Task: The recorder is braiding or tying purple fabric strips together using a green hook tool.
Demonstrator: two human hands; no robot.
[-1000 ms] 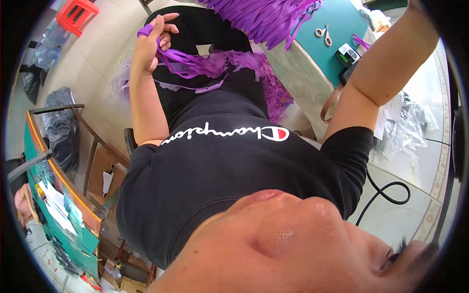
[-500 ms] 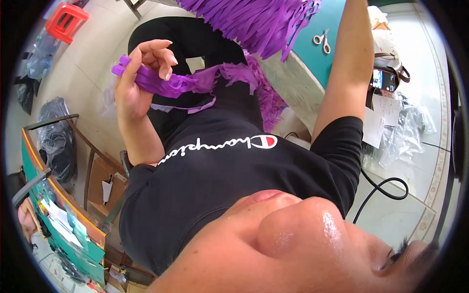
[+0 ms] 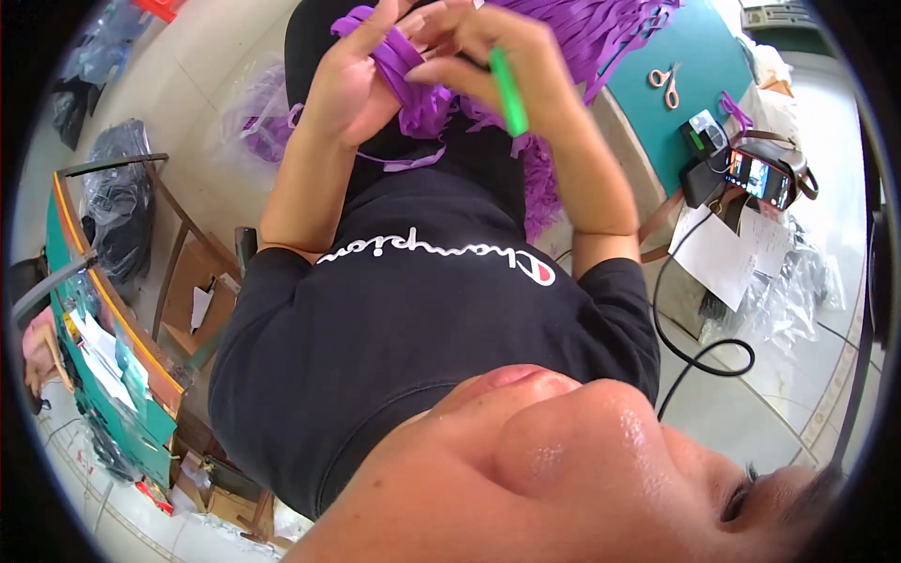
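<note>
My left hand (image 3: 355,89) is closed around a looped bundle of purple fabric straps (image 3: 404,68), held up over my lap. Close against it, my right hand (image 3: 516,47) is bent inward with its fingertips at the bundle. A slim green stick-shaped tool (image 3: 508,92) is tucked in the right hand and points back toward me; its other end is hidden by the fingers. Loose purple strap ends hang below the left hand. A thick heap of purple straps (image 3: 601,33) lies on the green tabletop beyond the right hand.
Scissors with pink-orange handles (image 3: 664,86) lie on the green table (image 3: 694,52). To the right are a phone (image 3: 758,178), a small dark box (image 3: 704,136), white papers (image 3: 713,253) and a black cable (image 3: 694,361). A green-topped table (image 3: 70,244) stands at left.
My right hand has come back from the far table to the left hand, now with the green tool in it. The left hand has risen slightly, still holding the purple straps.
</note>
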